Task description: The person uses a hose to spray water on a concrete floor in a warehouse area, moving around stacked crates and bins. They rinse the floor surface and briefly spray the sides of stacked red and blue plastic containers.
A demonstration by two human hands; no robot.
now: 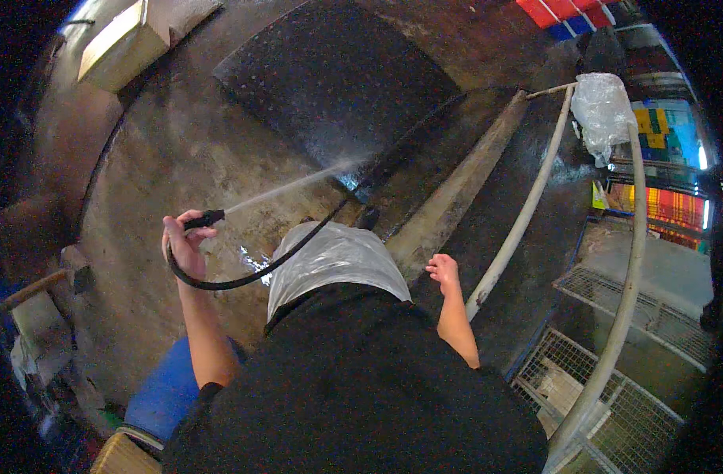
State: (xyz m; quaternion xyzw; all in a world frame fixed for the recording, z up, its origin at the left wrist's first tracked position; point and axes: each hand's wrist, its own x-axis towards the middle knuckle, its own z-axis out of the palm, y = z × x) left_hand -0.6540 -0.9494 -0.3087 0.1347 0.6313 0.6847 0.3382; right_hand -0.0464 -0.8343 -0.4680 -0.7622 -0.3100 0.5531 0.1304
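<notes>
My left hand (186, 249) grips a black spray nozzle (207, 218) on the end of a black hose (290, 253). The hose loops below that hand and curves up to the right across my front. A thin jet of water (284, 186) shoots rightward from the nozzle. It meets the near corner of a large dark mat or panel (344, 83) on the wet floor, where the surface glistens. My right hand (445, 272) is raised on the right, fingers loosely curled and holding nothing. Clear plastic sheeting (338, 252) covers my front below the dark shirt.
A pale pole frame (524, 219) stands at right, with clear plastic (601, 109) hung on it. Beyond are wire-mesh racks (628, 409). A raised concrete strip (456, 183) crosses the floor. A blue barrel-like container (166, 385) stands lower left; a pale box (121, 50) lies upper left.
</notes>
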